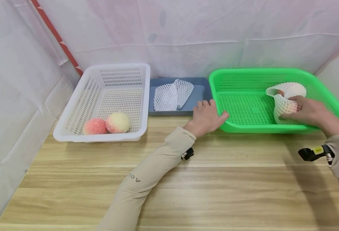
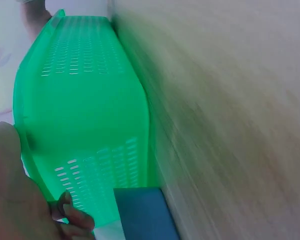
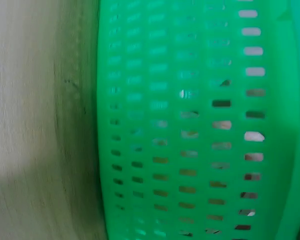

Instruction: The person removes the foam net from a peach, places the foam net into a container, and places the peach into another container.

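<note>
In the head view my right hand [image 1: 310, 110] grips a peach in a white foam net [image 1: 287, 110] inside the green basket [image 1: 244, 128]. Another white-netted round fruit [image 1: 297, 89] lies just behind it; the net covers most of it. My left hand [image 1: 205, 117] holds the basket's front left corner, thumb over the rim and fingers outside. The left wrist view shows that hand [image 2: 30, 200] close against the green basket wall [image 2: 85, 105]. Only the basket's outer side [image 3: 190, 125] and the tabletop fill the right wrist view; the right hand's grip is hidden there.
Left of the hands stands a white basket [image 1: 100, 138] holding two pink and yellow peaches [image 1: 118, 122]. Between the baskets, a blue-grey tray [image 1: 199, 91] carries white foam nets [image 1: 166, 98]. The wooden table [image 1: 230, 192] meets white sheeting at the back and left.
</note>
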